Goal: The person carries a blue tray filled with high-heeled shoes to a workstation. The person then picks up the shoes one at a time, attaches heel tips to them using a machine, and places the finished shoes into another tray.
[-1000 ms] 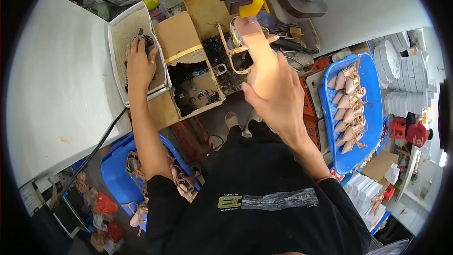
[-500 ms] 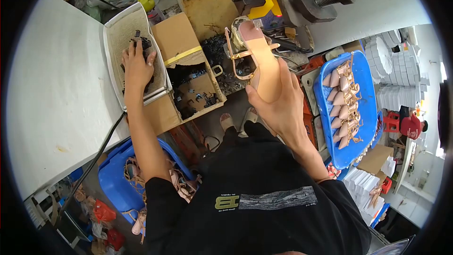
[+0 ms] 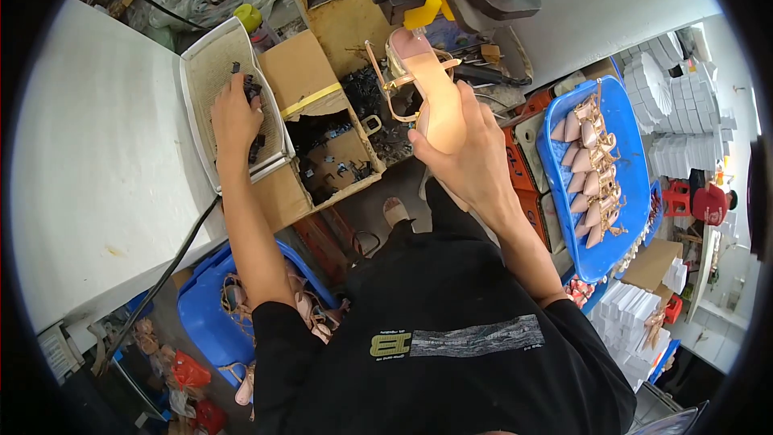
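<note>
My right hand (image 3: pixel 467 145) is wrapped round the front of a strappy heeled shoe (image 3: pixel 439 97) with a tan insole, a pink heel pad and thin ankle straps. The shoe's heel end points away from me, close to a machine's yellow guard (image 3: pixel 425 0). On the left, my left hand (image 3: pixel 236 121) reaches into a shallow white tray (image 3: pixel 197 105). Its fingers are closed, with a small black piece (image 3: pixel 236 68) at the tips. More black pieces (image 3: pixel 256 145) lie beside and partly under that hand.
A cardboard box (image 3: pixel 314 101) holding loose black pieces stands between tray and machine. Several pink pointed shoes fill a blue basin (image 3: pixel 555 169) on the right; another blue basin (image 3: pixel 201 314) with shoes is at lower left. A black cable (image 3: pixel 181 254) crosses the white surface's edge.
The shoe and my right hand have moved slightly left and away from me, bringing the heel nearer the yellow guard. My left hand's fingers have drawn together over the black pieces.
</note>
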`<act>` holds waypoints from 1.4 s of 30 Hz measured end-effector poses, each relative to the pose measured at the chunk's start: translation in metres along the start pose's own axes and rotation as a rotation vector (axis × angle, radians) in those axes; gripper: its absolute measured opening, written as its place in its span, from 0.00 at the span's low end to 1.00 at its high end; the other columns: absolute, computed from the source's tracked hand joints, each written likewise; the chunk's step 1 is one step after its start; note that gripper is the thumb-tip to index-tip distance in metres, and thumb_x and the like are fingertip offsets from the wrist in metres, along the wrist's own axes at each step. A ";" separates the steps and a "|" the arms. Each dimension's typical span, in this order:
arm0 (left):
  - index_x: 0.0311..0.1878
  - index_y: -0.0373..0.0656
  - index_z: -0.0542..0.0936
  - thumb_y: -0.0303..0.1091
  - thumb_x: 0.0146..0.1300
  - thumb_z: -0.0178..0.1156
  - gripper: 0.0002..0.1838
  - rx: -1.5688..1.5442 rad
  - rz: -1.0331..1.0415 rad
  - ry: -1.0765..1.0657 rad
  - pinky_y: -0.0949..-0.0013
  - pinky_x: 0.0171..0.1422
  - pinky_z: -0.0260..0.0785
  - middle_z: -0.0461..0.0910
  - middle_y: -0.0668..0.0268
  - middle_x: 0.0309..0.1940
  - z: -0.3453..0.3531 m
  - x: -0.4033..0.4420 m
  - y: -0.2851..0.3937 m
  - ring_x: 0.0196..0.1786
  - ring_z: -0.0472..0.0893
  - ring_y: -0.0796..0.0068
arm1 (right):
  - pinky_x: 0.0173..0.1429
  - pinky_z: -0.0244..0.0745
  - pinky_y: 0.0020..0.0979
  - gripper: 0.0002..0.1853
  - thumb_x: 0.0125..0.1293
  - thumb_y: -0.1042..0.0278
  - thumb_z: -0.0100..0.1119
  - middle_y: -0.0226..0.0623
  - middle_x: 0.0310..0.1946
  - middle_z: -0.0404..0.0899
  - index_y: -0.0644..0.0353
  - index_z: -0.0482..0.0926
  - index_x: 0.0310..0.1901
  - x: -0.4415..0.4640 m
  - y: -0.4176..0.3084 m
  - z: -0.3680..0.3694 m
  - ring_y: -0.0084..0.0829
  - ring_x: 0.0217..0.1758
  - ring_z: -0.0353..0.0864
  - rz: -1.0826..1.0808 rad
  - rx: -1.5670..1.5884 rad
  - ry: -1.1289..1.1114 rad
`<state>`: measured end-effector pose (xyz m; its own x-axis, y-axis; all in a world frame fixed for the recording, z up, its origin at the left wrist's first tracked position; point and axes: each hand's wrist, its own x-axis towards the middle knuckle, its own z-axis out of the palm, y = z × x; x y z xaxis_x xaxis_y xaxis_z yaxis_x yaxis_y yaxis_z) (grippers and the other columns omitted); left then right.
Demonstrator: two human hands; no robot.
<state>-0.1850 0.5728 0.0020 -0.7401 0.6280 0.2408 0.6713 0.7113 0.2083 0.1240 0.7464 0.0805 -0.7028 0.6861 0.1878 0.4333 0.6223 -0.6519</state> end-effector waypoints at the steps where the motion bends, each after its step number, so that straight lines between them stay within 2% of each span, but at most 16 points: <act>1: 0.54 0.41 0.76 0.29 0.57 0.65 0.20 -0.014 0.031 0.027 0.49 0.56 0.68 0.78 0.53 0.46 0.001 -0.001 -0.001 0.50 0.78 0.47 | 0.48 0.78 0.49 0.44 0.54 0.55 0.71 0.62 0.43 0.74 0.67 0.60 0.67 -0.001 -0.001 -0.001 0.60 0.45 0.79 0.008 -0.004 -0.006; 4: 0.54 0.41 0.77 0.28 0.56 0.65 0.20 0.013 0.034 -0.037 0.50 0.56 0.69 0.78 0.52 0.47 0.000 -0.001 -0.001 0.51 0.78 0.47 | 0.47 0.78 0.50 0.44 0.54 0.55 0.71 0.62 0.42 0.74 0.68 0.60 0.66 0.001 -0.002 -0.003 0.60 0.44 0.79 -0.003 0.025 -0.017; 13: 0.52 0.39 0.79 0.24 0.52 0.65 0.20 -0.105 0.082 -0.013 0.52 0.53 0.72 0.77 0.49 0.45 -0.004 -0.005 -0.001 0.48 0.78 0.46 | 0.46 0.78 0.50 0.43 0.53 0.56 0.72 0.62 0.41 0.74 0.71 0.61 0.65 0.000 0.000 -0.004 0.60 0.43 0.79 -0.018 0.024 -0.010; 16: 0.52 0.40 0.80 0.24 0.54 0.66 0.20 -0.249 0.012 0.115 0.58 0.52 0.73 0.79 0.51 0.42 -0.010 -0.011 -0.003 0.45 0.81 0.55 | 0.46 0.78 0.50 0.43 0.53 0.56 0.72 0.62 0.41 0.74 0.72 0.61 0.64 0.000 0.000 -0.004 0.60 0.42 0.80 -0.018 0.038 -0.009; 19: 0.52 0.38 0.79 0.26 0.59 0.66 0.17 -0.551 -0.185 0.251 0.65 0.51 0.75 0.81 0.55 0.40 -0.017 -0.019 -0.005 0.42 0.82 0.64 | 0.46 0.78 0.50 0.43 0.53 0.57 0.73 0.61 0.41 0.74 0.72 0.62 0.63 0.001 -0.002 -0.005 0.59 0.43 0.80 -0.036 0.015 0.002; 22: 0.54 0.34 0.76 0.27 0.64 0.64 0.17 -1.161 -0.354 0.428 0.67 0.50 0.76 0.81 0.57 0.39 -0.016 -0.025 -0.005 0.41 0.82 0.68 | 0.51 0.77 0.44 0.43 0.51 0.57 0.74 0.63 0.45 0.78 0.76 0.66 0.63 0.002 -0.001 -0.005 0.56 0.48 0.81 -0.029 0.022 0.019; 23: 0.54 0.31 0.74 0.28 0.65 0.62 0.16 -1.398 -0.422 0.455 0.64 0.54 0.76 0.80 0.56 0.41 -0.019 -0.028 -0.002 0.44 0.82 0.62 | 0.52 0.77 0.44 0.43 0.51 0.57 0.74 0.63 0.45 0.78 0.76 0.66 0.62 0.003 -0.001 -0.005 0.55 0.48 0.82 -0.056 0.021 0.026; 26: 0.54 0.32 0.72 0.28 0.66 0.61 0.16 -1.888 -0.362 0.512 0.62 0.58 0.74 0.78 0.52 0.45 -0.006 -0.035 -0.016 0.49 0.79 0.58 | 0.52 0.77 0.42 0.42 0.50 0.58 0.75 0.62 0.45 0.79 0.78 0.68 0.61 0.004 -0.002 -0.005 0.53 0.48 0.83 -0.113 0.002 0.027; 27: 0.53 0.32 0.71 0.28 0.67 0.58 0.15 -1.989 -0.395 0.495 0.60 0.60 0.71 0.75 0.49 0.50 -0.002 -0.037 -0.020 0.52 0.77 0.54 | 0.52 0.78 0.41 0.42 0.50 0.58 0.75 0.62 0.45 0.80 0.78 0.68 0.60 0.005 -0.003 -0.004 0.52 0.48 0.83 -0.118 -0.015 0.028; 30: 0.54 0.30 0.69 0.28 0.67 0.57 0.16 -2.294 -0.356 0.440 0.59 0.59 0.72 0.75 0.48 0.49 0.005 -0.044 -0.028 0.50 0.77 0.51 | 0.53 0.78 0.40 0.42 0.49 0.58 0.75 0.63 0.46 0.80 0.79 0.69 0.60 0.004 -0.005 -0.002 0.51 0.48 0.84 -0.076 -0.028 0.024; 31: 0.50 0.28 0.71 0.28 0.67 0.56 0.14 -2.378 -0.460 0.493 0.60 0.52 0.73 0.75 0.48 0.45 -0.016 -0.046 -0.005 0.47 0.76 0.53 | 0.53 0.78 0.40 0.42 0.49 0.58 0.75 0.63 0.45 0.80 0.79 0.69 0.61 0.005 -0.005 -0.002 0.50 0.48 0.84 -0.077 -0.026 0.018; 34: 0.45 0.27 0.73 0.25 0.65 0.58 0.11 -2.486 -0.416 0.488 0.64 0.43 0.72 0.75 0.49 0.41 0.003 -0.045 -0.023 0.42 0.75 0.58 | 0.53 0.78 0.40 0.42 0.49 0.58 0.76 0.61 0.44 0.81 0.78 0.69 0.61 0.005 -0.003 0.000 0.51 0.48 0.84 -0.089 -0.050 0.016; 37: 0.43 0.24 0.69 0.22 0.65 0.55 0.09 -2.688 -0.312 0.385 0.68 0.37 0.68 0.69 0.52 0.38 0.010 -0.041 -0.028 0.41 0.71 0.62 | 0.55 0.76 0.41 0.44 0.50 0.57 0.76 0.61 0.47 0.80 0.76 0.68 0.62 0.003 -0.003 0.001 0.51 0.50 0.83 -0.092 -0.062 0.020; 40: 0.43 0.24 0.69 0.21 0.66 0.55 0.08 -2.792 -0.305 0.448 0.71 0.37 0.68 0.70 0.53 0.38 0.011 -0.037 -0.023 0.41 0.70 0.63 | 0.57 0.74 0.42 0.44 0.50 0.56 0.77 0.59 0.49 0.79 0.73 0.67 0.64 0.001 0.000 0.004 0.52 0.52 0.81 -0.110 -0.061 0.035; 42: 0.46 0.24 0.71 0.20 0.69 0.54 0.08 -2.831 -0.352 0.538 0.69 0.40 0.71 0.70 0.54 0.39 0.005 -0.038 -0.012 0.43 0.71 0.63 | 0.59 0.73 0.42 0.45 0.50 0.55 0.77 0.58 0.50 0.78 0.71 0.67 0.65 0.003 0.000 0.002 0.52 0.53 0.80 -0.114 -0.009 0.016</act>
<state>-0.1653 0.5423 -0.0138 -0.9346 0.3531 -0.0424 -0.3531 -0.9356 -0.0073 0.1208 0.7477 0.0794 -0.7388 0.6166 0.2719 0.3565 0.7000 -0.6188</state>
